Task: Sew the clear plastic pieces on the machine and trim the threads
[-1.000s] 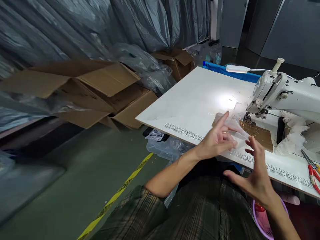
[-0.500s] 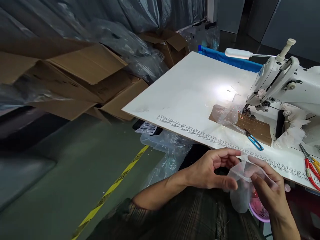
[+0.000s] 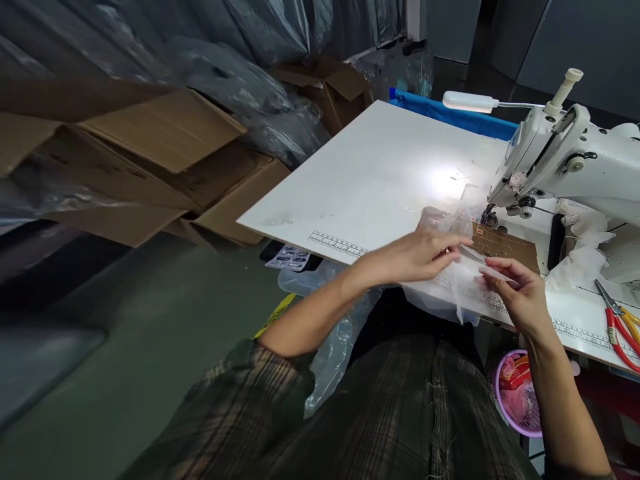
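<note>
A thin, see-through white piece of fabric (image 3: 467,277) is stretched between my hands above the front edge of the sewing table. My left hand (image 3: 423,255) has its fingers closed on the left end of the fabric. Thumb and fingers of my right hand (image 3: 523,290) pinch its right side. Just beyond my hands lies a brown board (image 3: 507,247) at the foot of the sewing machine (image 3: 545,157). More sheer material (image 3: 440,219) rests on the board's left end, partly behind my left hand. The blue thread snips are hidden now.
Red-handled scissors (image 3: 617,327) lie at the table's right, near bunched white fabric (image 3: 583,257). A pink basket (image 3: 500,400) with pink scraps stands below the edge. Open cardboard boxes (image 3: 165,140) are left of the white table (image 3: 350,173). A lamp (image 3: 469,101) lights it.
Both hands have moved up and forward from my lap to over the table edge, carrying the sheer fabric. My left hand has closed on it, and the fabric is now spread flatter.
</note>
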`<act>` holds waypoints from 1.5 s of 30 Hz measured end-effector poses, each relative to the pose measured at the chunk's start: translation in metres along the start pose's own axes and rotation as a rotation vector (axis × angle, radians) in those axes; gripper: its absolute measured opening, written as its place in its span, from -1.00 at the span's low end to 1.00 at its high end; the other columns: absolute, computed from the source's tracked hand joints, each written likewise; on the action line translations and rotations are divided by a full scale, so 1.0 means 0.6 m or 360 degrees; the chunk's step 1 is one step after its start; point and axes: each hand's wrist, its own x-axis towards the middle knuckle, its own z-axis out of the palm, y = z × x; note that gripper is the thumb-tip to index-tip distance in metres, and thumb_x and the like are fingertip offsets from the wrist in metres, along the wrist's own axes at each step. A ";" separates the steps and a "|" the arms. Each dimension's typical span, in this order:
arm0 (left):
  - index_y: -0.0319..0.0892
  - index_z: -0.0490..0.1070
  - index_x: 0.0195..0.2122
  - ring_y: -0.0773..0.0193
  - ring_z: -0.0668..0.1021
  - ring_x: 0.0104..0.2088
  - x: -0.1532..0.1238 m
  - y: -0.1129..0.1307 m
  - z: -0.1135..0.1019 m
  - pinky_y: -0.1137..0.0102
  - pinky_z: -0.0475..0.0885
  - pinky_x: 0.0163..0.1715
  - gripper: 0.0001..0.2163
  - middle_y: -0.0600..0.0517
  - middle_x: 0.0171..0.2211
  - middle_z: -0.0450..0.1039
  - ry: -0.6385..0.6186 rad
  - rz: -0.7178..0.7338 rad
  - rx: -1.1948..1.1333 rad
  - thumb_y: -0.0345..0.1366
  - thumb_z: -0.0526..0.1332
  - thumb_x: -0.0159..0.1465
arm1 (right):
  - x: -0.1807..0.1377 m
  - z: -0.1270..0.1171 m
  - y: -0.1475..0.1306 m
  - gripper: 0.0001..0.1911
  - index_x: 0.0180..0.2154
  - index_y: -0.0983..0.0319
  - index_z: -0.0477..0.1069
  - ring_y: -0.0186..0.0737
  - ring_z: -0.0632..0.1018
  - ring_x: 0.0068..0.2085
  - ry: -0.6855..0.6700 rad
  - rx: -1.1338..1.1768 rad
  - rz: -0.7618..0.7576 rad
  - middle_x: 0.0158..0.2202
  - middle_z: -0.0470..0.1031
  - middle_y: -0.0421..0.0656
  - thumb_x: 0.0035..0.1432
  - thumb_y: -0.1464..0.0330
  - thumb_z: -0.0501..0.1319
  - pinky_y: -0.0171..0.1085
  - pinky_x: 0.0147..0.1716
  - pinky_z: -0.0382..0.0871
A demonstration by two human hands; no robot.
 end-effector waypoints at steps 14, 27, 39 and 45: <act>-0.15 0.45 0.09 0.11 0.49 0.01 0.108 -0.057 0.027 0.30 0.35 0.01 -0.53 -0.11 0.02 0.51 -0.0367 0.0484 0.0239 -0.58 0.25 0.14 | 0.002 0.002 0.021 -0.52 -0.35 0.17 0.40 -0.23 0.55 -0.44 0.0014 -0.0384 -0.0239 -0.44 0.57 -0.14 0.11 -0.13 0.25 -0.25 -0.44 0.46; -0.29 0.30 0.24 0.34 0.61 -0.28 0.112 -0.084 0.036 0.32 0.51 -0.17 -0.50 -0.03 -0.29 0.58 -0.0248 -0.0019 -0.1082 -0.41 0.30 0.26 | 0.037 0.004 0.005 -0.66 -0.31 0.18 0.52 -0.24 0.51 -0.45 -0.0001 -0.0368 -0.0391 -0.47 0.54 -0.18 0.10 0.03 0.34 -0.24 -0.40 0.42; -0.30 0.41 0.10 0.29 0.64 -0.17 0.111 -0.082 0.039 0.32 0.52 -0.07 -0.64 -0.11 -0.20 0.61 -0.0017 0.0002 -0.1269 -0.36 0.32 0.29 | 0.072 0.025 0.017 -0.57 -0.39 0.16 0.52 -0.09 0.59 -0.20 0.0323 -0.0139 -0.0410 -0.26 0.62 -0.07 -0.05 -0.06 0.40 -0.07 -0.14 0.50; -0.31 0.38 0.14 0.27 0.64 -0.20 0.110 -0.074 0.045 0.28 0.53 -0.08 -0.46 -0.09 -0.20 0.61 0.0112 -0.0027 -0.1142 -0.37 0.44 0.14 | 0.090 0.023 0.006 -0.54 -0.46 0.18 0.49 -0.14 0.59 -0.32 0.0402 0.0044 -0.0334 -0.38 0.61 -0.12 -0.21 -0.03 0.49 -0.13 -0.25 0.52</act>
